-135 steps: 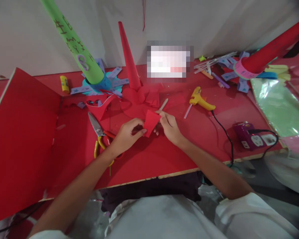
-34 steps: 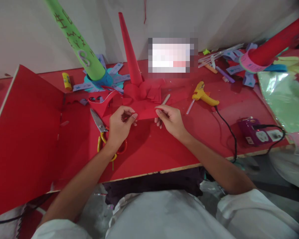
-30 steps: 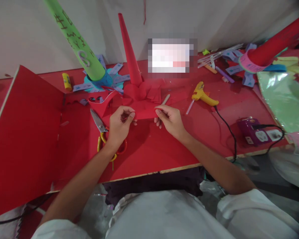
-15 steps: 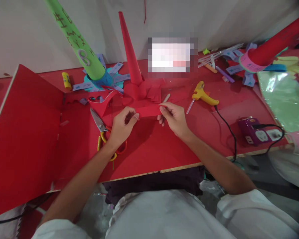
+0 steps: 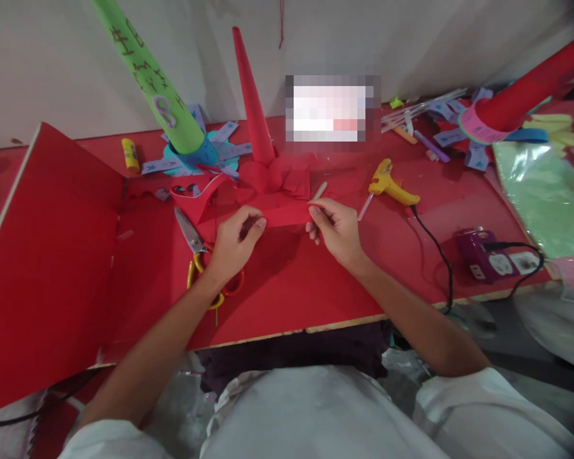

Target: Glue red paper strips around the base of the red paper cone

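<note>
A strip of red paper (image 5: 287, 214) is stretched between my two hands above the red table. My left hand (image 5: 239, 237) pinches its left end between thumb and fingers. At the other end, my right hand (image 5: 333, 229) grips the strip the same way, and a small pale stick (image 5: 320, 190) shows just beyond these fingers. Scissors (image 5: 190, 233) with yellow handles lie under and beside my left wrist, partly hidden, with red handles showing too. Behind the strip stands a tall red paper cone (image 5: 253, 102) with red cut pieces (image 5: 297, 178) around its base.
A yellow glue gun (image 5: 392, 185) lies to the right, its cord near a purple power socket box (image 5: 488, 255). A green cone (image 5: 172, 121), a yellow glue stick (image 5: 131, 155) and a red upright panel (image 5: 52, 255) are at left. Green wrapped sheets (image 5: 545, 197) lie at far right.
The red paper strip stays held between both hands, with my right hand shifted very slightly right. The whole view has moved a little; other things lie as before.
</note>
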Available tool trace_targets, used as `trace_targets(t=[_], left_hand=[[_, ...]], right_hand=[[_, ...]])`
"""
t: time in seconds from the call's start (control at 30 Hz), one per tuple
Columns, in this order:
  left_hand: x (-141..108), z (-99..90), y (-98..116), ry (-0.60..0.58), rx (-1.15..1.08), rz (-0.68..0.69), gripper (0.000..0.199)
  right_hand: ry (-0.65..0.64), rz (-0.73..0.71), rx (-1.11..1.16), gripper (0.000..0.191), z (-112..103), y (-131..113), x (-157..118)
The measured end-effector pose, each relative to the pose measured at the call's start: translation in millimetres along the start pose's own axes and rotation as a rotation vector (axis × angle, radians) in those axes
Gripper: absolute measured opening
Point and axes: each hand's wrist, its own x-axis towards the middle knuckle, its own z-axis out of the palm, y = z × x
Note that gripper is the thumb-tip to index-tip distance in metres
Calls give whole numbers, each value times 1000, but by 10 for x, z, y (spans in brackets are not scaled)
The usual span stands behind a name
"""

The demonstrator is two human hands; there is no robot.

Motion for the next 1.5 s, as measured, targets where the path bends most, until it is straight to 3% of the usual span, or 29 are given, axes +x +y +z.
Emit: trace_targets(t=[0.63,0.77,0.87,0.97,1.03,1.13,1.23,1.5], left_hand=[[-17,-5,19,81,26,16,21],[8,-56,63,-5,-21,40,23],[16,-64,114,-135,-12,53,21],[-9,-19,151,-264,91,97,15],[-34,21,150,-291,88,90,17],[-51,60,104,-216,-30,34,25],[-43,69,42,-139,-129,5,31],[-75,125,119,-135,-26,45,25]], right_hand=[[-121,92,28,49,6,36,18],[-179,22,-129,42,-35,32,12],[-361,-60,-278,32,-49,15,-8],[-492,-58,-272,23,-28,12,-37],[-489,-9,-201,25,-8,19,-47],[-404,67,-57,41,2,29,-31],[-388,112,21,43,-10,15,1],[-437,93,-58,43,-16,-42,-17]])
